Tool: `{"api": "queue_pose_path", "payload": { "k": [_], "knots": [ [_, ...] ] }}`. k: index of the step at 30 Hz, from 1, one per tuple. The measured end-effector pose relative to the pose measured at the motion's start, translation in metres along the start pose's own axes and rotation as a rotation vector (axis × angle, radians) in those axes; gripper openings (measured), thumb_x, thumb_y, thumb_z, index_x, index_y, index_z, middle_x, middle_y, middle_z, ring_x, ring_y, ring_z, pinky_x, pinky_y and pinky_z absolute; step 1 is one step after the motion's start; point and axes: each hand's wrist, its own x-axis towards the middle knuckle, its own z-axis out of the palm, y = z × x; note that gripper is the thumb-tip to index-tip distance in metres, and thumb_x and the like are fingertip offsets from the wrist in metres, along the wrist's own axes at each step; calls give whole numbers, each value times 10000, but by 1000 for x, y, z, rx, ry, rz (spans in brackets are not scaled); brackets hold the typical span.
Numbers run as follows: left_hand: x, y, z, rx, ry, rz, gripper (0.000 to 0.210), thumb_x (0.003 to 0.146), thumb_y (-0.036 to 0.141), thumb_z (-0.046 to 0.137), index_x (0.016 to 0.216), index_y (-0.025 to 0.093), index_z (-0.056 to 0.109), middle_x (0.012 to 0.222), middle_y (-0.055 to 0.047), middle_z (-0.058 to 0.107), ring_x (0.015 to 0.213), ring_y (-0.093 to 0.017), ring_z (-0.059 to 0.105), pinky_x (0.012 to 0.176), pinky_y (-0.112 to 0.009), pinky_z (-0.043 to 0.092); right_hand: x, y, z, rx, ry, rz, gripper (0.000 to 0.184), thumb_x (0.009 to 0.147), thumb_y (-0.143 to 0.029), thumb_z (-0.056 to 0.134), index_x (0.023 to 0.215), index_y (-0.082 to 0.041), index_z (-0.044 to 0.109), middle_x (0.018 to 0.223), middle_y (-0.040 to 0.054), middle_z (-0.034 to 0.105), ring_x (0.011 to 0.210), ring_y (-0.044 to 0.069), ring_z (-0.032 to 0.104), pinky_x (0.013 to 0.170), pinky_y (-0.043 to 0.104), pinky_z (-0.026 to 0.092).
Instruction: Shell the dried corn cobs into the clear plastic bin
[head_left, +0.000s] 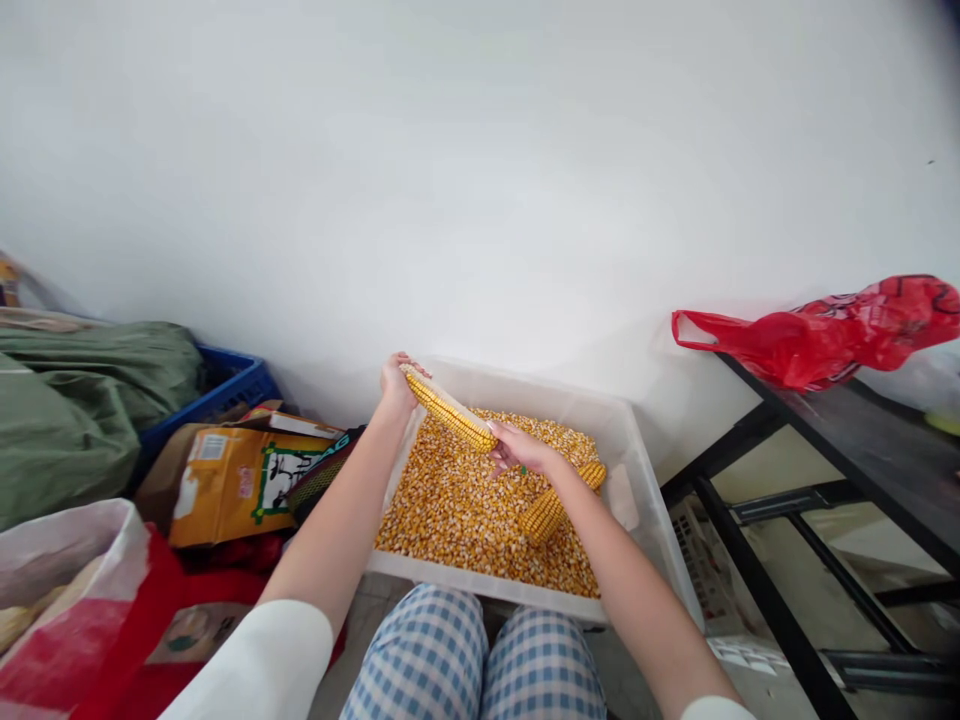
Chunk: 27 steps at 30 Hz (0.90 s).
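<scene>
Between my two hands a corn cob (450,412) slants over a plastic bin, with part of its upper side stripped pale and yellow kernels along the rest. My left hand (399,382) is closed round its far left end. At the near right end, my right hand (517,448) grips the tip, its fingers curled. Loose corn kernels (465,520) cover the floor of the translucent bin (480,572). Another corn cob (551,515), full of kernels, lies on them, partly behind my right forearm.
On the left stand a blue crate (236,385) under green cloth (90,400), a yellow carton (225,480) and a red-and-white bag (82,600). A black-framed table (900,440) with a red plastic bag (825,335) is at right. A white wall (480,180) rises behind the bin.
</scene>
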Motion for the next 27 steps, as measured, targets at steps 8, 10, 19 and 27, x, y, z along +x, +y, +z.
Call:
{"api": "queue_pose_path", "payload": {
  "k": [8, 10, 19, 27],
  "knots": [
    [3, 1, 0, 7, 7, -11, 65, 656, 184, 467, 700, 202, 423, 410, 54, 388, 330, -121, 422, 413, -239, 406, -3, -1, 5, 78, -6, -4, 291, 821, -477, 462, 978, -234, 442, 519, -89, 412, 426, 69, 394, 624, 320, 502],
    [2, 1, 2, 21, 11, -9, 59, 661, 175, 454, 697, 202, 417, 410, 52, 390, 327, -122, 418, 410, -241, 404, -1, 3, 4, 114, -39, -12, 273, 817, -468, 474, 955, -235, 438, 527, -84, 422, 436, 70, 405, 631, 327, 502],
    [6, 15, -5, -76, 30, 6, 54, 671, 184, 436, 709, 209, 407, 427, 50, 388, 347, -126, 429, 446, -255, 411, -9, -17, -5, 196, 99, -228, 295, 860, -367, 441, 1117, -231, 493, 596, -49, 467, 546, 90, 518, 711, 315, 502],
    [-7, 15, 3, -121, -72, -24, 134, 617, 203, 459, 743, 208, 410, 437, 61, 381, 373, -110, 424, 483, -241, 401, -2, 2, -35, -418, 395, -27, 195, 773, -365, 554, 800, -196, 648, 853, 48, 651, 842, 175, 594, 806, 337, 447]
  ]
}}
